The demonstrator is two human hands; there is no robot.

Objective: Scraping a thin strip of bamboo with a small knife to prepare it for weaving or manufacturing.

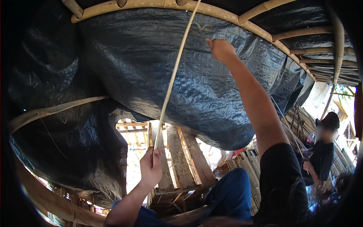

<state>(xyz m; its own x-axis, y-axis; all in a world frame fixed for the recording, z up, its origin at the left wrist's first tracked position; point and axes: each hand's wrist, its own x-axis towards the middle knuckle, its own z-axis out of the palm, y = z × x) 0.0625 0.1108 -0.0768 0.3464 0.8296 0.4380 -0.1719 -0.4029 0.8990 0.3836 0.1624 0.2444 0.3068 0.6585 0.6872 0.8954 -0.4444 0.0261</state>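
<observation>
My left hand (151,165) is closed around the lower end of a long, thin, pale stick (172,81), which looks like a bamboo strip. The stick slants up and to the right, past the top edge of the view. My right hand (222,50) is raised at the end of an outstretched arm, to the right of the stick and apart from it. Its fingers are curled shut, and what they hold, if anything, is hidden. Just above that hand hangs a thin curled shaving (201,27); I cannot tell whether the two touch.
A black plastic sheet (143,56) hangs ahead under bamboo poles (223,14). Below it stands a bench of wooden slats (177,155), near my knee in blue trousers (232,193). Stacked strips (249,162) lie to the right, where another person (321,151) in dark clothing sits.
</observation>
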